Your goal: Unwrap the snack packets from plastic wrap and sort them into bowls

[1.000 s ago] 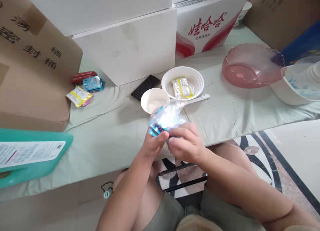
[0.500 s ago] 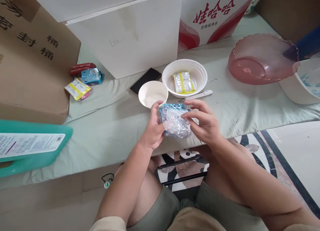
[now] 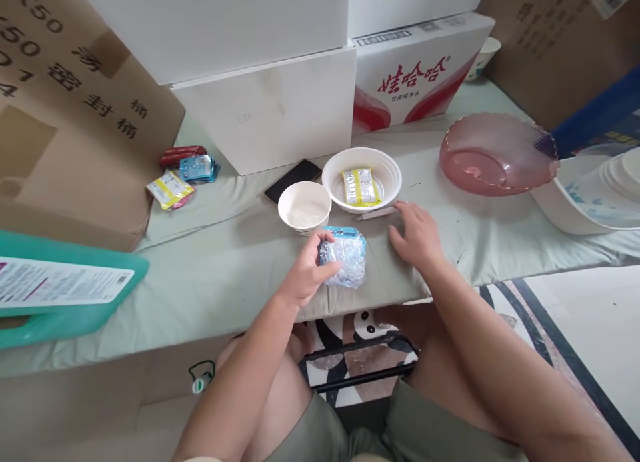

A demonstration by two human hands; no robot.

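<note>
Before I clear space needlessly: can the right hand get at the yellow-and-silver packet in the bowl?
Probably yes: the right hand is close, the white bowl is open-topped, and nothing covers the yellow-and-silver packet.

Seemingly a home room: panda-patterned floor mat (image 3: 367, 323), cloth-covered surface (image 3: 230, 275), pink bowl (image 3: 463, 172), stacked cartons (image 3: 270, 115)

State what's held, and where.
Left hand: plastic-wrapped blue packet, by its left side. Right hand: at the white tool; can't tell if held.

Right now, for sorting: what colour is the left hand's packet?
The packet is blue, with crinkled clear plastic; best view: head.
</note>
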